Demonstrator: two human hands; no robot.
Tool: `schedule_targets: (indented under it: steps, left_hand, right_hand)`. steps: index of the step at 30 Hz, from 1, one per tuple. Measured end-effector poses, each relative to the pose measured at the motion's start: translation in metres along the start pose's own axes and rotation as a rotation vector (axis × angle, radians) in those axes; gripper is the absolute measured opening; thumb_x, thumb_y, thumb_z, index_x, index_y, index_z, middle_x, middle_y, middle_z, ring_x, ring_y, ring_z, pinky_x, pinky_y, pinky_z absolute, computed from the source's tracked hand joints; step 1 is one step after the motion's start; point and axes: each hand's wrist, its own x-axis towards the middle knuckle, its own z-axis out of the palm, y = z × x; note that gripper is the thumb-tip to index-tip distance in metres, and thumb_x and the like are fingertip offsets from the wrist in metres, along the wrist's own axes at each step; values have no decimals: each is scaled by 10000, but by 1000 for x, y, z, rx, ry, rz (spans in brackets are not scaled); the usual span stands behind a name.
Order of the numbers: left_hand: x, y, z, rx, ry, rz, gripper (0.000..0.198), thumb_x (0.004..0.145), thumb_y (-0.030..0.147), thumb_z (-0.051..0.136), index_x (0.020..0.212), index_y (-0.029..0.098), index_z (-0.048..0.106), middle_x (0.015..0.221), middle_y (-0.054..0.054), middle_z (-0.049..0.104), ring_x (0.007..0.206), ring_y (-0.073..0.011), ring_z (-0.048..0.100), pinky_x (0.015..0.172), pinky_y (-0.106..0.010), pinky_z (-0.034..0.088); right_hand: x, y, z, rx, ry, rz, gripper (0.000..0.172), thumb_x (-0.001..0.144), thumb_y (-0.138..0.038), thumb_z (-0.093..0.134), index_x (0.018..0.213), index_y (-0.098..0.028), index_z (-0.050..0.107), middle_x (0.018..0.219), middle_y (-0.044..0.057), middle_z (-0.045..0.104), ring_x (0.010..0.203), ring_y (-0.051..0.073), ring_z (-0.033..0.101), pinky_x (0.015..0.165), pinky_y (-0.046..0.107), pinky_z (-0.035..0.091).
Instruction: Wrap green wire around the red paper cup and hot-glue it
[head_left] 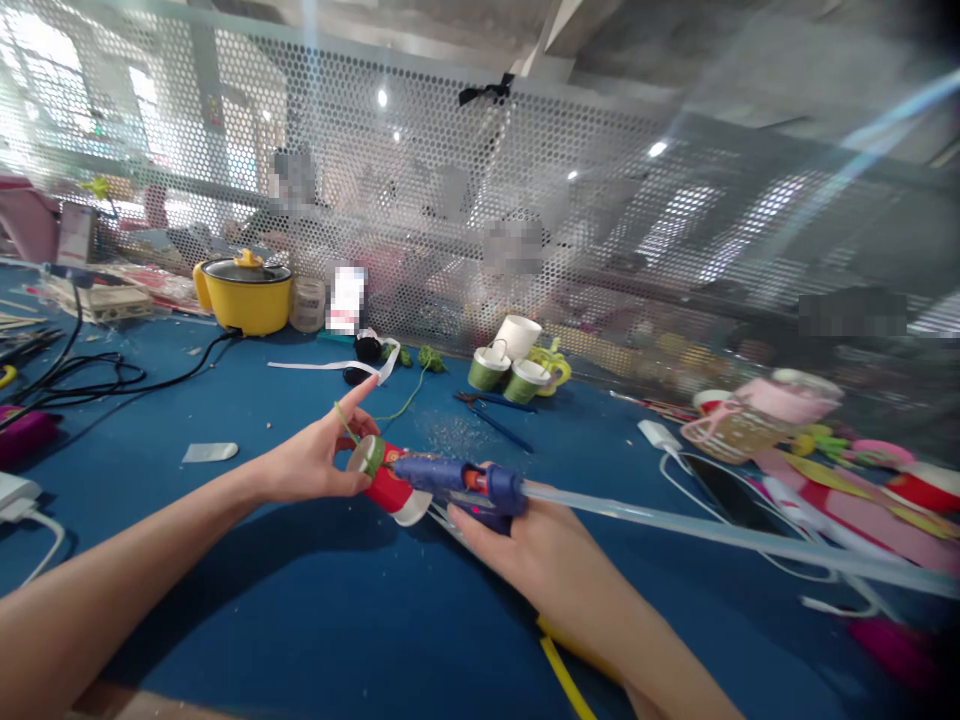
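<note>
My left hand (334,450) grips a red paper cup (391,488) tilted on its side, its base end towards my palm. Green yarn (373,455) wraps part of the cup near that end, and a strand runs over my raised index finger. From there the strand stretches back to a small green yarn bundle (431,358). In my right hand (517,545) is a blue hot glue gun (457,478), its nozzle close against the cup by the yarn. A long clear glue stick (645,515) sticks out of the gun's rear towards the right.
Pliers (499,405) lie behind the cup, near green-wrapped paper cups (489,368). A yellow electric pot (247,295) and a glass jar (307,303) stand at back left, with black cables (112,375). A phone (731,490), white cables and a pink-wrapped jar (772,415) are at right. A perforated metal screen (420,200) borders the table.
</note>
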Motion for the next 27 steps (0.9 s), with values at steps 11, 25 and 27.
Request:
schedule_targets:
  steps: [11, 25, 27]
  left_hand:
    - [-1, 2, 0, -103, -78, 47, 988, 664, 85, 614, 1444, 336, 62, 1083, -48, 447, 972, -187, 490, 850, -375, 417]
    - [0, -4, -1, -108, -49, 5, 997, 671, 113, 644, 1445, 336, 56, 1047, -36, 484, 907, -170, 524, 842, -383, 421]
    - [1, -4, -1, -94, -39, -5, 997, 669, 120, 649, 1446, 330, 60, 1033, -34, 491, 911, -174, 514, 843, -385, 417]
  right_hand:
    - [6, 8, -1, 21, -30, 52, 207, 806, -248, 488, 817, -191, 687, 739, 46, 717, 675, 216, 655, 610, 290, 493]
    - [0, -4, -4, -10, 30, -55, 169, 790, -171, 489, 813, -207, 652, 791, 42, 688, 726, 194, 644, 686, 280, 508]
    - [-2, -5, -4, -1, 16, -62, 174, 788, -154, 489, 813, -207, 653, 769, 37, 688, 696, 184, 640, 659, 268, 507]
